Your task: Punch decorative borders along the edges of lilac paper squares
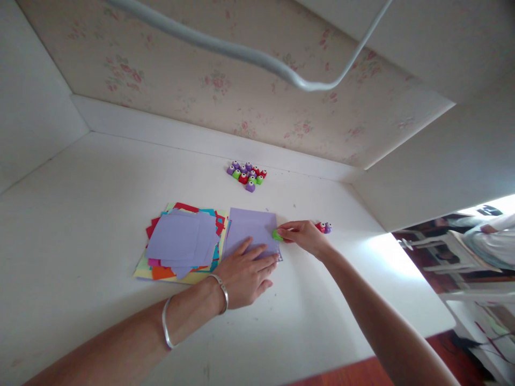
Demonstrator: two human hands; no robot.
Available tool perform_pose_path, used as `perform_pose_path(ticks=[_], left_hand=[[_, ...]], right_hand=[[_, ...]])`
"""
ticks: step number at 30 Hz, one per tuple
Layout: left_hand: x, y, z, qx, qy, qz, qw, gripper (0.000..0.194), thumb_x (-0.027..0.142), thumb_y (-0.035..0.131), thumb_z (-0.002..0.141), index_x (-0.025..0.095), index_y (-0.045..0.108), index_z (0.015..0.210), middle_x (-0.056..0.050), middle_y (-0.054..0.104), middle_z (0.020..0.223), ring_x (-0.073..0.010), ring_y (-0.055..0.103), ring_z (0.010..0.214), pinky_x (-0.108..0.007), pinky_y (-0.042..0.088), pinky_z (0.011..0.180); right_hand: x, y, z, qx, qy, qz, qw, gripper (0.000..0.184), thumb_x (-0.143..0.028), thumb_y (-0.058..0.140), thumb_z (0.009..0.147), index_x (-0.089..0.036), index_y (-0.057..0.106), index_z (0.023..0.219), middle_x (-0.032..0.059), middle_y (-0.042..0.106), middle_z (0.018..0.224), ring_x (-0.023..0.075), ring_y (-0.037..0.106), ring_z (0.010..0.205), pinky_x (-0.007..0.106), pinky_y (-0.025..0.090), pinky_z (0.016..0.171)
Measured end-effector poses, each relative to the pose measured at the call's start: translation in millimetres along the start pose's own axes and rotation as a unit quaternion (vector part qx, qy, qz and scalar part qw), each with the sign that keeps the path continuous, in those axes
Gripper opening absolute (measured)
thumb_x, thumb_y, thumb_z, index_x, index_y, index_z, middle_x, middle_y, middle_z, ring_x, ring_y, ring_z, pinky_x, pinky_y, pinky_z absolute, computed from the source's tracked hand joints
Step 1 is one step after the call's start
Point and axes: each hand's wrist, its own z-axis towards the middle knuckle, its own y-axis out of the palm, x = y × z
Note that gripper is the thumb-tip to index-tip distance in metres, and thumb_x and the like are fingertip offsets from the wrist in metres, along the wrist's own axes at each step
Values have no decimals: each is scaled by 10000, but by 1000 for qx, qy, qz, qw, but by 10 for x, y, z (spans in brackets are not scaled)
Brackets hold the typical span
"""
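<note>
Right hand [307, 237]: fingers clamped on small green plastic punch [276, 235]!
Punch: right edge of square purple paper [254, 224]; long axis hard to tell.
Left hand [243, 276]: near-left, flat on paper, fingers apart.

My right fingers [296, 225] hide part of the green piece [276, 235] they pinch, and a red piece [321, 227] sits partly behind my wrist [322, 244]. My left fingers [255, 252] cover the lower part of the purple sheet [253, 222]. Overlaps keep me from counting the pile [177, 236]. The bottom edge crops my forearms [120, 335]; rightward, another person [494, 241] is cropped and blurred.
</note>
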Motion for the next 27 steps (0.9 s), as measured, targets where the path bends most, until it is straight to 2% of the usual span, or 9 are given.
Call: perform_pose_path(ticks=[14, 21, 27], left_hand=[[-14, 0, 0, -9, 6, -4, 1000, 460, 423, 282, 1037, 222, 530, 1369, 26, 478, 1490, -239, 346, 1393, -480, 83, 1176], [-14, -5, -1, -18, 7, -1, 1000, 481, 421, 244, 1043, 220, 518, 1383, 28, 459, 1504, -235, 326, 1402, -472, 50, 1182], [-7, -4, 4, -17, 7, -2, 1000, 481, 421, 246, 1044, 217, 527, 1376, 21, 468, 1498, -236, 329, 1398, -466, 40, 1178]], right_hand=[[-53, -34, 36, -39, 31, 35, 998, 313, -437, 769, 762, -170, 795, 924, 72, 765, 782, 187, 705, 726, 258, 554, 672], [-40, -21, 13, -8, 40, 29, 999, 325, -464, 783, 747, -181, 800, 906, 67, 759, 737, 190, 709, 695, 262, 561, 665], [-21, 1, 46, -6, 38, 36, 999, 307, -429, 816, 711, -164, 795, 864, 65, 747, 694, 179, 699, 665, 251, 556, 654]])
